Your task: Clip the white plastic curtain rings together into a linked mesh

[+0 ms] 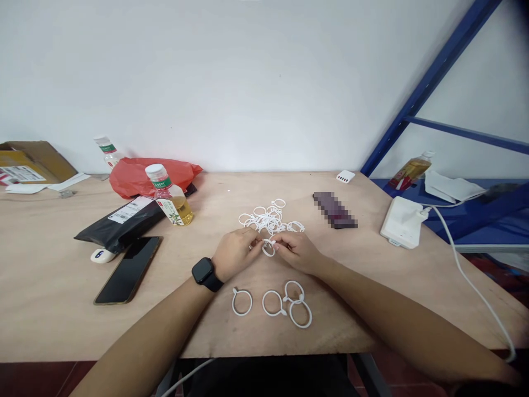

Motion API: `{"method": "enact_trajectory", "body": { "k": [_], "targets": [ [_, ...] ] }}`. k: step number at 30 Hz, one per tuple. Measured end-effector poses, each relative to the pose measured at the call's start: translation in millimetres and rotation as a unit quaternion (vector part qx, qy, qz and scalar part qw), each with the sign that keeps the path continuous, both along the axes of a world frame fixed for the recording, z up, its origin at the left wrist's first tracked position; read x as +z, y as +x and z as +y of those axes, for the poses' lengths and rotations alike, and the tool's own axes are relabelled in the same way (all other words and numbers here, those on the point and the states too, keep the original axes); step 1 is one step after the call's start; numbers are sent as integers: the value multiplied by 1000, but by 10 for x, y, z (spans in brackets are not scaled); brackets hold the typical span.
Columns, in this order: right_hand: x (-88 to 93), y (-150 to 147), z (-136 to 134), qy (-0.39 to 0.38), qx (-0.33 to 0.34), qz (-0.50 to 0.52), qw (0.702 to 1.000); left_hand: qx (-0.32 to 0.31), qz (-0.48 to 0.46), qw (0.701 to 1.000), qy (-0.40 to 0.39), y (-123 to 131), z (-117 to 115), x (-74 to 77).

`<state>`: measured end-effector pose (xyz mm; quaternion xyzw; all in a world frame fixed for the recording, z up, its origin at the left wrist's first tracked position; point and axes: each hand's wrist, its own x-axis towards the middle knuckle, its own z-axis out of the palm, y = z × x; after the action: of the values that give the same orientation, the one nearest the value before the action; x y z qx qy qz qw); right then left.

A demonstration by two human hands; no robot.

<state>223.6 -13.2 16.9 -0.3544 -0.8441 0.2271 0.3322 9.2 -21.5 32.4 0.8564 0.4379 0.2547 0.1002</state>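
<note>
Between my two hands is a white plastic ring (268, 249), pinched from both sides just above the wooden table. My left hand (237, 252), with a black watch on its wrist, grips the ring's left side between thumb and finger. On the opposite side my right hand (298, 251) pinches the ring near its small tab. Just beyond my fingers lies a pile of similar white rings (270, 220). Closer to me, several loose rings (273, 303) lie flat on the table, two of them overlapping at the right.
Left on the table (198, 331) are a phone (128, 270), a black parcel (122, 223), a tea bottle (169, 198) and a red bag (136, 176). To the right lie a pixelated dark item (334, 209) and a white power strip (403, 223) with a cable.
</note>
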Motion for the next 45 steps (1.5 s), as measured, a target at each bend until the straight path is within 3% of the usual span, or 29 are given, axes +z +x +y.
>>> {"method": "enact_trajectory", "body": {
  "k": [7, 21, 35, 45],
  "targets": [
    [-1, 17, 8, 7, 28, -15, 999, -73, 25, 997, 10, 13, -10, 10],
    [24, 15, -10, -8, 78, -21, 997, -93, 32, 995, 15, 43, -51, 30],
    [19, 14, -15, 41, 93, -48, 994, -134, 68, 988, 18, 77, -79, 2],
    [28, -13, -2, 59, 125, -44, 989, -110, 117, 987, -20, 94, -71, 17]
  ]
}}
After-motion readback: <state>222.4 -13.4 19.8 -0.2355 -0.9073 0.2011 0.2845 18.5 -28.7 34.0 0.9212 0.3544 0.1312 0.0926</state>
